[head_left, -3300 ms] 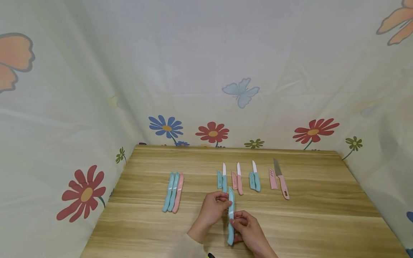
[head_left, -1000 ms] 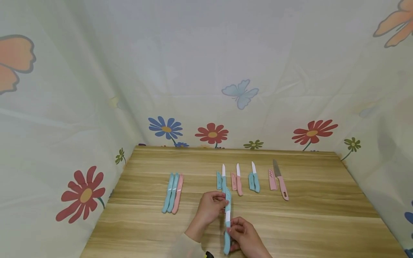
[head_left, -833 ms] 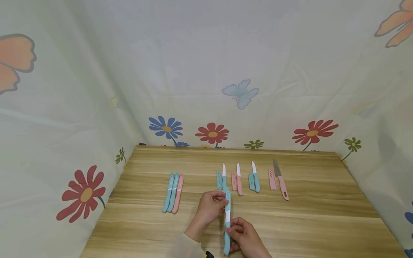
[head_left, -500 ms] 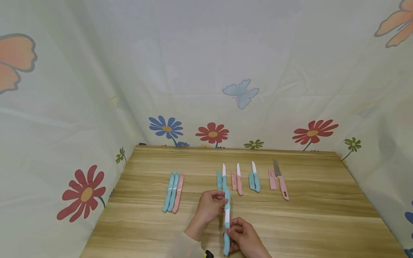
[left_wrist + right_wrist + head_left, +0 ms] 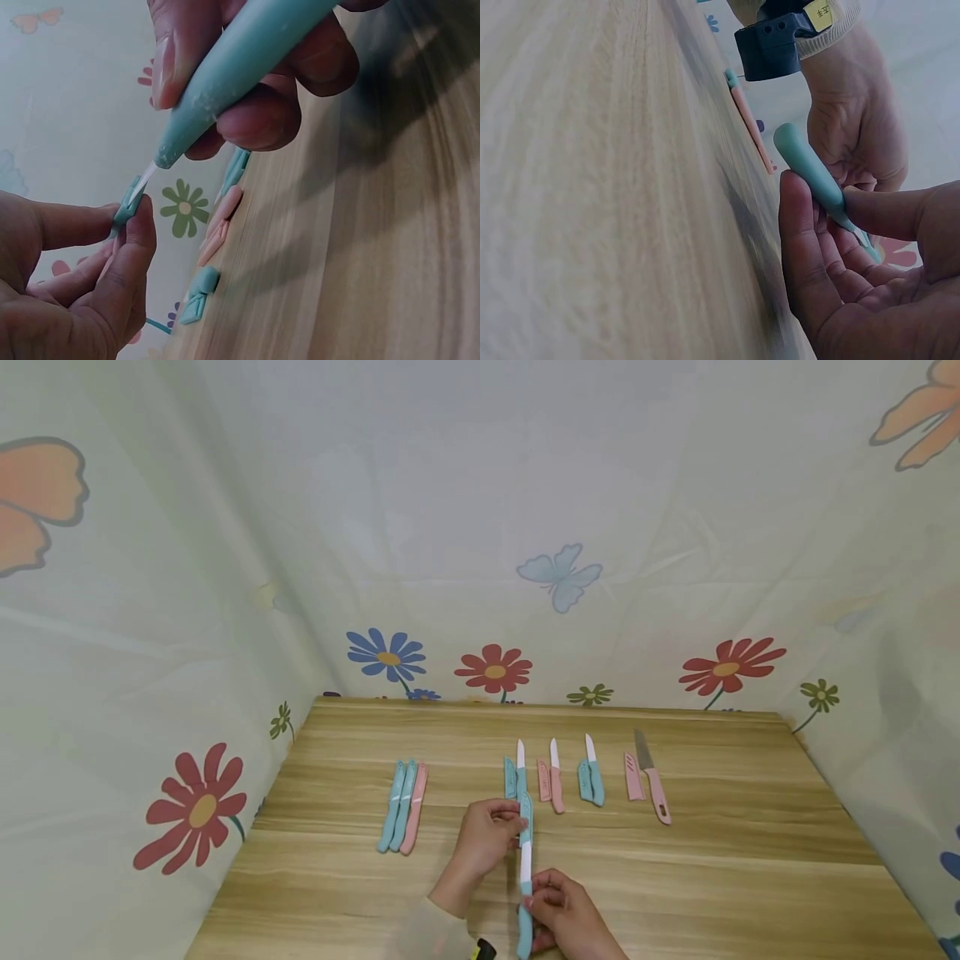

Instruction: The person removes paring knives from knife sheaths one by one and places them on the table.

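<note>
My left hand [image 5: 483, 839] pinches the teal sheath [image 5: 527, 816] of a paring knife between thumb and fingers. My right hand [image 5: 572, 914] grips the knife's teal handle [image 5: 524, 928], which points toward me. Between handle and sheath a stretch of white blade [image 5: 526, 863] is bare; its tip is hidden inside the sheath. In the left wrist view the blade [image 5: 145, 175] enters the sheath's mouth at a slight angle. The right wrist view shows the rounded handle end [image 5: 799, 150] sticking out past the thumb and forefinger, held above the table.
Three sheathed knives, two teal [image 5: 391, 810] and one pink [image 5: 415, 810], lie side by side at left. Behind my hands lie bare knives with sheaths beside them: teal [image 5: 521, 777], pink [image 5: 556, 785], teal [image 5: 596, 781] and a larger pink-handled one [image 5: 657, 789]. Patterned cloth [image 5: 450, 527] surrounds the wooden table.
More white blade shows than at 3.3 s ago, when only a narrow band was visible. The right hand has drawn the handle toward me; both hands have drifted slightly left. The knives on the table stayed put.
</note>
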Available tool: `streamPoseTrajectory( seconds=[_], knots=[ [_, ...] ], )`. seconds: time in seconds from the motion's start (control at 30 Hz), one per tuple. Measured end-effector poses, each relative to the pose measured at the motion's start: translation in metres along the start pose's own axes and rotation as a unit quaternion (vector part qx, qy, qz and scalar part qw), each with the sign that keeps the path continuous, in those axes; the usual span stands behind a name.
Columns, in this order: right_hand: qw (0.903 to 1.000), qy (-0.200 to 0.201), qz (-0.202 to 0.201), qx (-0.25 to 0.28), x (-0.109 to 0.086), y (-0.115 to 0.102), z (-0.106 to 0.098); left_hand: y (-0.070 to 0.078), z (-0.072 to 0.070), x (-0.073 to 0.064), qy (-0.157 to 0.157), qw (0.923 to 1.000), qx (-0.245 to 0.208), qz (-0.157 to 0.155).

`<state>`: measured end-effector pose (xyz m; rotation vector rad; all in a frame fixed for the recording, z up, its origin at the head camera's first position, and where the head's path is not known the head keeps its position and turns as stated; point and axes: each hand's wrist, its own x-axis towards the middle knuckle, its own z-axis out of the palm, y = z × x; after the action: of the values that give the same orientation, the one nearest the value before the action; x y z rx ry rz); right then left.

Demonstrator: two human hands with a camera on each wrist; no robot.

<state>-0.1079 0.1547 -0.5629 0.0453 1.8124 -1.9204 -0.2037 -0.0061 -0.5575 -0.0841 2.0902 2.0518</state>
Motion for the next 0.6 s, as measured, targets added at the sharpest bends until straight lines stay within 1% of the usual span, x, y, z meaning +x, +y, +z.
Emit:
streamPoseTrajectory(
  seconds=[0.33, 0.6],
  knots=[
    [0.9999, -0.012, 0.005, -0.004, -0.0017, 0.0006, 0.0005, 0.0011, -0.0001, -0.0002, 0.012, 0.9999, 0.004, -0.001],
    [0.9998, -0.013, 0.015, -0.009, -0.0025, 0.0030, -0.0012, -0.0013, -0.0020, 0.0022, 0.016, 0.9999, 0.001, -0.001]
  ],
)
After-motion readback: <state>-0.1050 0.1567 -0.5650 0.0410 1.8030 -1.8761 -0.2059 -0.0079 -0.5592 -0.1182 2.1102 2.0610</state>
